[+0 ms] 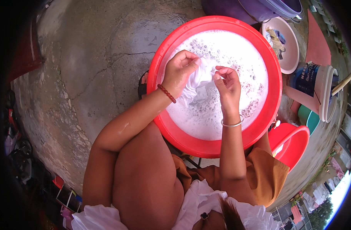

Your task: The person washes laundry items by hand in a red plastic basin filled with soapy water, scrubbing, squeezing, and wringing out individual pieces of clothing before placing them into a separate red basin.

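Observation:
A wet white cloth (203, 72) is stretched between my two hands over a large red plastic basin (274, 86). My left hand (178, 72), with a red bead bracelet at the wrist, grips the bunched cloth between thumb and fingers. At the cloth's right edge, my right hand (229, 86) pinches a small bit with its fingertips; a silver bangle circles that wrist. Folds of the fabric hang down toward the water on the left side. White suds (235, 49) cover most of the soapy water, with a thinner, greyish patch below the cloth.
A purple bucket (230, 10) stands beyond the basin. To the right are a pale basin (292, 49) holding clothes, a white paint bucket (322, 95) with a stick, a green container (309, 119) and a smaller red basin (299, 143). Cracked concrete (100, 57) extends left.

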The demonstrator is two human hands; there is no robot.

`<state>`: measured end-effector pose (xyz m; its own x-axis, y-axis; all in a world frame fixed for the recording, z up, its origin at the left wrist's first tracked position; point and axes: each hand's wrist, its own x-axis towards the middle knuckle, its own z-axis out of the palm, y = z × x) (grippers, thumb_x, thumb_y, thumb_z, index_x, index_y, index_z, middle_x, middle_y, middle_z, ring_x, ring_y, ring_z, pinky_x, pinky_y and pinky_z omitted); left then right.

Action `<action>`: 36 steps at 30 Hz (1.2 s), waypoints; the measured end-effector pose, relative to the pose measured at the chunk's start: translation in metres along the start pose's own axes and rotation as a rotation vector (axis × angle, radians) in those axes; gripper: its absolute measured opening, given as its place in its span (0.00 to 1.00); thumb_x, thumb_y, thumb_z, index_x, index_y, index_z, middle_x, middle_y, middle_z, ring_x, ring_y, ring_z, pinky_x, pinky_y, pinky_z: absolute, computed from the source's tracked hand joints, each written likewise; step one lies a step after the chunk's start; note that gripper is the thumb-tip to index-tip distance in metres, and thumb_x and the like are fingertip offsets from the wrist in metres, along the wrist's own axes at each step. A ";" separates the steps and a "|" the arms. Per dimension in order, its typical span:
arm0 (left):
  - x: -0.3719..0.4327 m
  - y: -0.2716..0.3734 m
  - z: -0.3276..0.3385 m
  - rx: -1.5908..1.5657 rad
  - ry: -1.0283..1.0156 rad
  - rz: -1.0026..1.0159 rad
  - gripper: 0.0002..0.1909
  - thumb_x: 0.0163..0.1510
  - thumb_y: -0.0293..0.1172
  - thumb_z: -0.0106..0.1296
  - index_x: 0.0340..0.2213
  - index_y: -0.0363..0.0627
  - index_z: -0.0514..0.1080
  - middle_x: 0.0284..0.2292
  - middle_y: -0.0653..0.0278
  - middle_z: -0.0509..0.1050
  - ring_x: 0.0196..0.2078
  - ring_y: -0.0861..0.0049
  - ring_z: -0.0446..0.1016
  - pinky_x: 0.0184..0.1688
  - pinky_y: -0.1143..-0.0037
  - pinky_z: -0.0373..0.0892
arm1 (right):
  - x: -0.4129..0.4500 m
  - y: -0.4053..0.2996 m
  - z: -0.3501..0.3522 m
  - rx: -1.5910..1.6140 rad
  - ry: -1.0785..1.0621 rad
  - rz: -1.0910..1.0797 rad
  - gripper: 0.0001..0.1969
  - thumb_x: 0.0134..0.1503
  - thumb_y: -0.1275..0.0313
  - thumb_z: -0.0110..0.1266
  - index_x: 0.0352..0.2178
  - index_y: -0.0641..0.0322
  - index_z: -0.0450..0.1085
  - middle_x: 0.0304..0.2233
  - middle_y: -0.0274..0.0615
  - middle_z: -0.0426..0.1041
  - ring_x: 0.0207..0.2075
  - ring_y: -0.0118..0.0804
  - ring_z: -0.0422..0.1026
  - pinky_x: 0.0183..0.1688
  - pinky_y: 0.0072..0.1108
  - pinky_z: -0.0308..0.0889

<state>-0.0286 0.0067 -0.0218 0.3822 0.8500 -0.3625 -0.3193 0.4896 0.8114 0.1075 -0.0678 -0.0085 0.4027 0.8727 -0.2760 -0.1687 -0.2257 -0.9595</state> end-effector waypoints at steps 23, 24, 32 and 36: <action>0.002 0.006 0.004 0.012 -0.076 0.128 0.04 0.55 0.27 0.43 0.32 0.40 0.62 0.33 0.61 0.70 0.35 0.81 0.68 0.39 0.81 0.64 | -0.001 0.001 -0.001 0.301 -0.011 -0.002 0.02 0.53 0.77 0.46 0.28 0.61 0.61 0.26 0.30 0.65 0.27 0.18 0.59 0.32 0.12 0.55; 0.003 0.007 0.004 0.038 -0.069 0.200 0.05 0.55 0.28 0.43 0.32 0.40 0.62 0.31 0.63 0.70 0.34 0.83 0.68 0.38 0.82 0.64 | -0.001 0.000 0.000 0.262 0.022 -0.015 0.02 0.53 0.77 0.46 0.29 0.61 0.61 0.24 0.27 0.63 0.25 0.17 0.57 0.30 0.11 0.54; -0.001 0.013 0.009 0.054 0.048 0.202 0.08 0.56 0.31 0.43 0.34 0.39 0.62 0.27 0.70 0.66 0.29 0.91 0.61 0.33 0.88 0.59 | -0.007 -0.024 0.017 0.198 -0.068 0.057 0.10 0.52 0.73 0.51 0.34 0.64 0.60 0.19 0.27 0.65 0.19 0.14 0.57 0.21 0.09 0.51; -0.001 0.016 0.013 0.108 -0.042 0.228 0.09 0.56 0.32 0.44 0.34 0.39 0.62 0.28 0.70 0.66 0.30 0.91 0.62 0.33 0.87 0.60 | -0.007 -0.010 0.009 -0.278 -0.160 0.042 0.11 0.50 0.75 0.53 0.35 0.68 0.64 0.22 0.32 0.69 0.22 0.17 0.63 0.24 0.09 0.57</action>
<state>-0.0225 0.0109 -0.0024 0.3475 0.9262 -0.1464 -0.3076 0.2601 0.9153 0.0982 -0.0674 0.0032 0.2503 0.9121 -0.3246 0.0788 -0.3534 -0.9322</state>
